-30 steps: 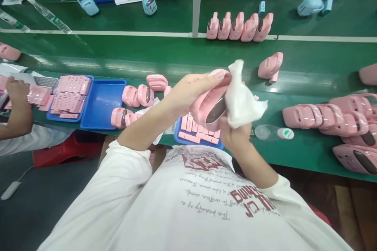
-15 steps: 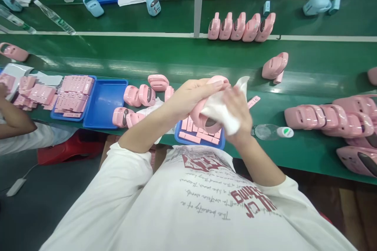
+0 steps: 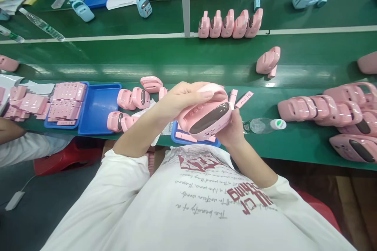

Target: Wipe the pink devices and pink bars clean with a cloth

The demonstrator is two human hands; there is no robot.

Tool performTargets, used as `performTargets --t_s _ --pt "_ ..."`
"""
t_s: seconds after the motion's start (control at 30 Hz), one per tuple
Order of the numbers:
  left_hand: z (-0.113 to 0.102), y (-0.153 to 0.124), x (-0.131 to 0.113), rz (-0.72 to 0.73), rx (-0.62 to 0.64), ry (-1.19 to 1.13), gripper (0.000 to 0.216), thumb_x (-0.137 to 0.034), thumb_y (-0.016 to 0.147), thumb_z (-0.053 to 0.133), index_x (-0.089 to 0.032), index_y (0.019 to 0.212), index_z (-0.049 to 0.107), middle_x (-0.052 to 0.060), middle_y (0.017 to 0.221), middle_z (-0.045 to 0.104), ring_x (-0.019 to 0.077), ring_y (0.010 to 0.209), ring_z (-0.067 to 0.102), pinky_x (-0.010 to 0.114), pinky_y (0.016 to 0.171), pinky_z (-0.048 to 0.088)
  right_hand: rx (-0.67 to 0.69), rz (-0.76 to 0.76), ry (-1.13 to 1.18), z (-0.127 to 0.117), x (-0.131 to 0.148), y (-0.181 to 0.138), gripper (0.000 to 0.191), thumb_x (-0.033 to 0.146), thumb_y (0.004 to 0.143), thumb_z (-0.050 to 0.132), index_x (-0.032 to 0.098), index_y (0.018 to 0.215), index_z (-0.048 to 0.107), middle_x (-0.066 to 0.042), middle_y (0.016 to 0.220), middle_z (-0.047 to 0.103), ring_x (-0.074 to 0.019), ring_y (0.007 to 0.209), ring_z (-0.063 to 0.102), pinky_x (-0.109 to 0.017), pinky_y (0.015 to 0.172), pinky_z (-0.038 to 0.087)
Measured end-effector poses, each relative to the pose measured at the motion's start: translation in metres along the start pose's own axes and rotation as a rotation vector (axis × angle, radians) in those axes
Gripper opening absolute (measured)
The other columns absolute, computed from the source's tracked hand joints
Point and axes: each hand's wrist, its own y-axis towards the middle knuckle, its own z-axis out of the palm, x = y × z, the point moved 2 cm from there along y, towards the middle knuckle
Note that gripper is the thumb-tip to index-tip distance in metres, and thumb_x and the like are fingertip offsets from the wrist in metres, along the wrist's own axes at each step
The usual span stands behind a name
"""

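Observation:
I hold a pink handheld device with a dark oval window, just above the front edge of the green bench. My left hand is wrapped over its top and handle. My right hand grips its lower right end from beneath. The white cloth seen earlier is out of sight. Under the device sits a small blue tray with pink strip parts.
Several pink devices lie left of my hands beside two blue trays, one holding pink parts. A clear bottle lies to the right, then a pile of pink devices. A co-worker's arm rests at far left.
My right hand stopped rubbing the device with the white cloth and dropped below its right end; the cloth is gone from view. The device turned so its dark window faces up.

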Motion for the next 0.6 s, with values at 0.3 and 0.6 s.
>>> performTargets --t_s 0.3,0.6 --pt "-0.018 0.005 0.063 0.007 -0.332 -0.121 0.073 -0.077 0.078 0.035 -0.018 0.110 0.062 0.010 0.100 0.069 0.0251 0.104 0.063 0.036 0.086 0.051 -0.279 0.111 0.293 -0.002 -0.030 0.004 0.053 0.067 0.078 0.045 0.022 0.099 0.064 -0.006 0.102 0.070 -0.0245 0.102 0.064 -0.041 0.087 0.054" --pt "0.015 -0.033 0.108 0.211 -0.547 0.148 0.095 -0.049 0.058 0.081 -0.024 0.136 0.032 0.013 0.136 0.047 0.0274 0.127 0.046 0.039 0.104 0.040 -0.345 -0.050 0.128 -0.008 -0.033 0.007 0.052 0.061 0.080 0.052 0.025 0.117 0.058 -0.005 0.126 0.061 -0.0202 0.122 0.053 -0.039 0.104 0.044"
